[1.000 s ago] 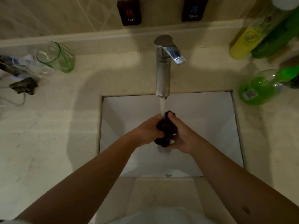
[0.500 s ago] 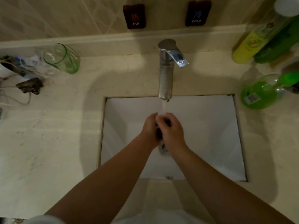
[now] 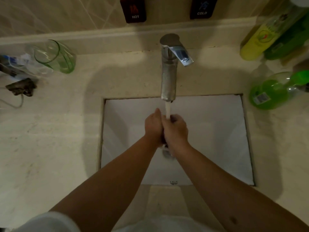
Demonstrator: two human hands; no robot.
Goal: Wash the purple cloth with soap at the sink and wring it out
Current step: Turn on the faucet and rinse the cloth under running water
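My left hand (image 3: 153, 125) and my right hand (image 3: 176, 131) are pressed together over the white sink (image 3: 217, 131), under the running water from the steel tap (image 3: 168, 72). The dark purple cloth (image 3: 173, 119) is squeezed between my palms. Only small dark bits of it show, at the top by my right fingers and at the bottom between my wrists. The water stream lands where my hands meet.
A green glass (image 3: 55, 56) lies on its side on the counter at the left, beside clutter and a cord. A yellow bottle (image 3: 257, 41) and a green soap bottle (image 3: 272, 91) are at the right. HOT and COLD signs are on the wall.
One second ago the cloth was a visible dark bunch between my hands. My hands have closed tighter around it, so it is almost hidden now.
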